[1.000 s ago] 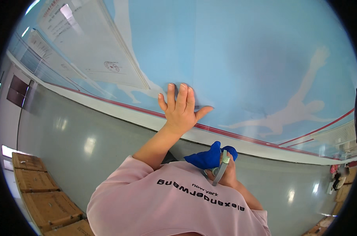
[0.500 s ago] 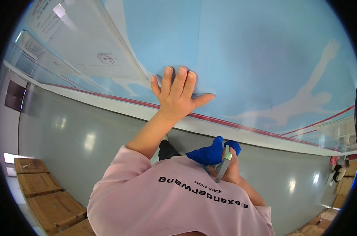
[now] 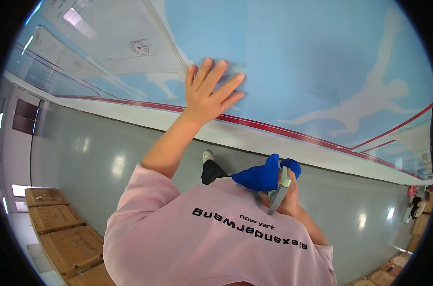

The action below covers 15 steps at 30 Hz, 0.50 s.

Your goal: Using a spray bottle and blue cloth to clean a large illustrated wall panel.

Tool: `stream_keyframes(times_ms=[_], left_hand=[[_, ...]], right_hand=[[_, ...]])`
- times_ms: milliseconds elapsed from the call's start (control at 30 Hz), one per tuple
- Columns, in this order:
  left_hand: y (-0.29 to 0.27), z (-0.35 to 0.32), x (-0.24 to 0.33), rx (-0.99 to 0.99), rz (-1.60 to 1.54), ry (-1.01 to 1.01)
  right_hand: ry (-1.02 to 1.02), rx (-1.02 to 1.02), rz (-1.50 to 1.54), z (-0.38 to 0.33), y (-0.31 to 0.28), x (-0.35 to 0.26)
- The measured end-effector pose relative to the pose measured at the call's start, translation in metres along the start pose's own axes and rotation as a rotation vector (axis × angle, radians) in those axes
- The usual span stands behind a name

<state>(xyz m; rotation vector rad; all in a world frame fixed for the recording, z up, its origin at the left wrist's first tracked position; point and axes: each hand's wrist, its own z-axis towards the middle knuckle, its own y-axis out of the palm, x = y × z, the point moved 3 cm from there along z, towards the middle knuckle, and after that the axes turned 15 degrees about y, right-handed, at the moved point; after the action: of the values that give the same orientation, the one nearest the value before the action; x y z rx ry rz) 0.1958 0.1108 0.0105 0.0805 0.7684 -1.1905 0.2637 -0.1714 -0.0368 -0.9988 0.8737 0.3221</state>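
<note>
My left hand (image 3: pixel 207 95) reaches out to a glossy light-blue wall panel (image 3: pixel 297 52) with pale human silhouettes. Its fingers are spread with the palm toward the panel; fingertips seem to rest on the surface, beside the lower corner of a white framed sheet (image 3: pixel 130 57) bearing a red round stamp. Close to my chest, my right hand (image 3: pixel 290 198) is closed around a flat grey strip-like tool (image 3: pixel 279 196) with a pale green end, whose exact kind I cannot make out. A bright blue cloth (image 3: pixel 259 176) is bunched at the same hand, partly hidden by the tool.
A red stripe and white band (image 3: pixel 254 133) run along the panel's bottom, above the grey floor (image 3: pixel 130 157). Several brown boxes (image 3: pixel 59 219) stand at lower left. My dark trouser leg (image 3: pixel 211 171) shows below. Another person (image 3: pixel 419 205) is at the far right.
My left hand has shifted up and slightly left across the panel, its fingers now tilted rightward. The right hand, cloth and tool sit a little farther right and up; the whole view has shifted slightly.
</note>
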Motion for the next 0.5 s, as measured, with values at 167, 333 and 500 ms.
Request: stream_keyframes(times_ms=[167,333,500], left_hand=[[-0.010,0.032,-0.005,0.345,-0.112,-0.473],[-0.001,0.052,-0.017,0.165,-0.067,-0.590],[-0.001,0.044,-0.022,0.222,-0.103,-0.559]], right_hand=[[-0.049,-0.025,-0.013,0.002,0.004,-0.001],[-0.087,-0.047,-0.004,0.004,0.007,0.002],[-0.032,-0.091,-0.024,0.007,0.007,0.008]])
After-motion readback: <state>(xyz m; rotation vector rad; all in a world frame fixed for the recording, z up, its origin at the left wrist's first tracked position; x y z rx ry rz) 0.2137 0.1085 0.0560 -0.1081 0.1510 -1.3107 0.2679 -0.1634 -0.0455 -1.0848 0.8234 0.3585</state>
